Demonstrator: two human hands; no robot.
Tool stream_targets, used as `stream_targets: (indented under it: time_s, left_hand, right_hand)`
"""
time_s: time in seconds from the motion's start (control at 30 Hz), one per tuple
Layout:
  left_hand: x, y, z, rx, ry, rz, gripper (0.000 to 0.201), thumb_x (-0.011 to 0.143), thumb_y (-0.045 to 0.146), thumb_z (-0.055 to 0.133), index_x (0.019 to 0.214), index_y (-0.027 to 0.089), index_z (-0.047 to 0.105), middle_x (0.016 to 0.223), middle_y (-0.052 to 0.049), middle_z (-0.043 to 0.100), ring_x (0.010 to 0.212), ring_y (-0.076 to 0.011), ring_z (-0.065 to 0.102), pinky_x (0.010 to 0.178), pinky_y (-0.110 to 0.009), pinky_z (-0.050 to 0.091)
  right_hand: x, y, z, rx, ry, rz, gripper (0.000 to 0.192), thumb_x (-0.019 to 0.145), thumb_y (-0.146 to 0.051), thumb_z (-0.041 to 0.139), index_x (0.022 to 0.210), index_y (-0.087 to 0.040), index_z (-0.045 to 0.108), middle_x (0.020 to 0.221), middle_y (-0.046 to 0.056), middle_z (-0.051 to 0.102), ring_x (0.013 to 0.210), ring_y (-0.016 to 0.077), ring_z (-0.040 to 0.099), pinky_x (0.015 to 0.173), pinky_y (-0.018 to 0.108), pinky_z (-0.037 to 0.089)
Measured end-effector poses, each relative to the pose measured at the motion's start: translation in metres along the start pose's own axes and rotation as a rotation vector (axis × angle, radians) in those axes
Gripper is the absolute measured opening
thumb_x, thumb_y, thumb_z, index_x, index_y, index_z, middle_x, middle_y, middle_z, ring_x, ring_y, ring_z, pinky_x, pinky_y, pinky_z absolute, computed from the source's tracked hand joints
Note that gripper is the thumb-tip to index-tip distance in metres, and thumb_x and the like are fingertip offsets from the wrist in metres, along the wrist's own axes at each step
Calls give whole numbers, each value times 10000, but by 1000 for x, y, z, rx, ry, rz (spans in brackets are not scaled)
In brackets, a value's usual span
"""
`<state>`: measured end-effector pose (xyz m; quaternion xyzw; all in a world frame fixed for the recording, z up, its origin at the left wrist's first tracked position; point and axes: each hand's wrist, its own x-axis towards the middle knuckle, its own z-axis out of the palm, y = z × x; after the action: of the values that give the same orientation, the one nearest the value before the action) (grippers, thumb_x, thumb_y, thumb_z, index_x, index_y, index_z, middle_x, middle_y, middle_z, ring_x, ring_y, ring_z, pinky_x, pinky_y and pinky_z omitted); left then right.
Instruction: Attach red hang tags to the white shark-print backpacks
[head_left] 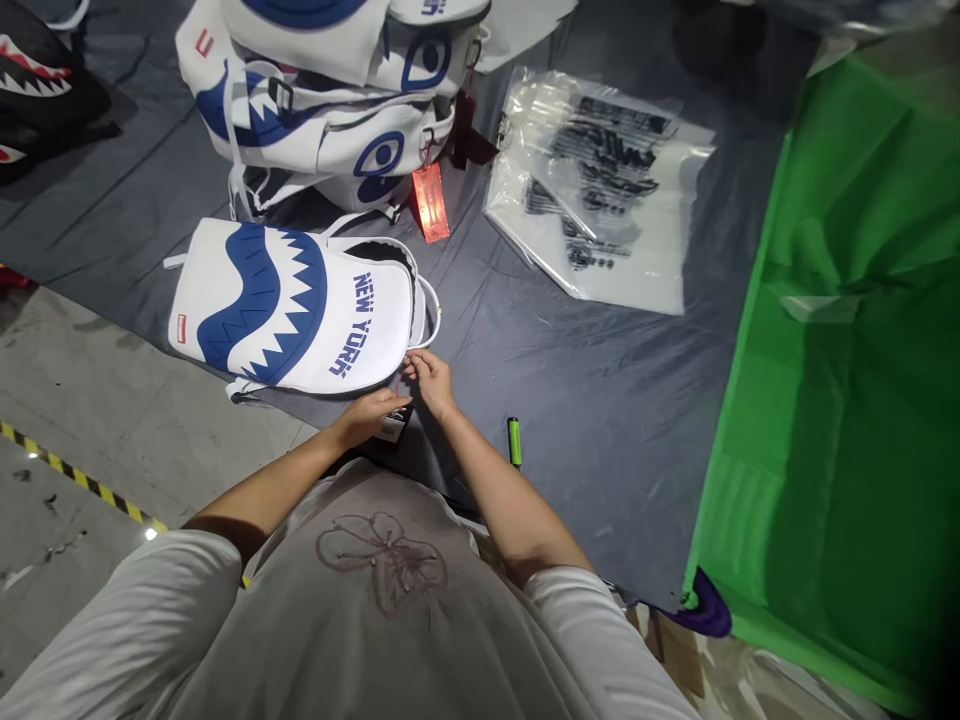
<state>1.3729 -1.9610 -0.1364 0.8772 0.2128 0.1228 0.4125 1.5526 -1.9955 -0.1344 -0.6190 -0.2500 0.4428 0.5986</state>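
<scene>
A white backpack (300, 300) with a blue shark mouth and "NEW YORK" lettering lies flat at the near edge of the grey-covered table. My left hand (370, 416) is closed at the bag's top end, its thumb and fingers on a dark hang tag (393, 424) with a white label. Beside it, my right hand (430, 381) makes a pinch just below the looped carry handle (435, 315). Whatever thin piece lies between those fingertips is too small to make out. The two hands almost meet over the tag.
Similar white and blue backpacks (330, 130) are stacked behind, with a red tag (430, 203) hanging down. Printed clear plastic bags (600, 190) lie to their right. A green marker (514, 442) rests near my right forearm. Green fabric (847, 400) covers the right side; a black bag (45, 95) sits far left.
</scene>
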Motion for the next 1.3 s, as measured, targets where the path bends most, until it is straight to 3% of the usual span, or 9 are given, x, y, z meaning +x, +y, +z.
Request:
stream_targets:
  time_s: [0.1,0.23,0.3,0.43,0.63,0.8,1.03,1.3]
  left_hand:
    - [10,7,-1,96,17,0,318,988,245,442,1136,211,721,1017,-71,700,908,-174,668,819,-306,578]
    - [21,18,-1,153,58,8,314,955,163,469,1133,216,722,1264,-101,661,1176,-236,598,990,-379,525]
    - [23,21,-1,137,61,22,339,926,111,474,1125,220,726,1246,-100,680,1204,-236,586,1021,-389,508]
    - [26,22,4,59,122,-23,256,935,168,511,1022,225,745,1003,-61,750,1004,-189,664,933,-323,539]
    - [37,30,26,-104,294,-228,163,909,187,557,916,181,720,914,-38,754,858,-153,684,854,-279,543]
    - [33,29,31,-201,294,-382,209,917,220,520,944,186,724,814,1,746,726,-131,671,736,-247,548]
    - [22,13,24,-174,323,-602,277,929,233,515,1045,200,765,1063,-42,769,1040,-212,689,1006,-326,509]
    - [28,12,23,-108,273,-637,264,931,265,557,1094,231,762,1127,-24,759,1105,-218,669,1086,-326,466]
  right_hand:
    - [-2,1,4,-52,-37,-32,247,819,-433,607,871,-214,707,857,34,669,676,146,602,650,294,521]
    - [-2,0,1,-94,-62,-45,252,818,-424,599,865,-208,720,897,50,677,712,159,607,695,312,531]
    - [-2,0,-1,-99,-69,-41,243,806,-413,608,866,-205,718,907,50,684,701,152,600,700,309,530]
    - [1,3,-2,-68,-61,-9,266,808,-441,592,911,-207,665,795,28,668,639,139,575,645,295,518]
    - [7,5,-3,-15,-64,51,330,751,-533,631,842,-236,521,704,-5,621,549,117,517,501,247,458]
    - [12,-5,-14,-53,-143,72,344,789,-576,578,831,-241,513,736,6,619,558,111,503,514,240,455]
    - [6,-17,-27,-310,-377,46,157,752,-350,631,686,-212,597,632,-21,552,599,134,480,618,275,427]
    - [4,-27,-27,-543,-437,-40,87,748,-194,551,680,-206,603,680,-10,571,723,167,514,735,290,394]
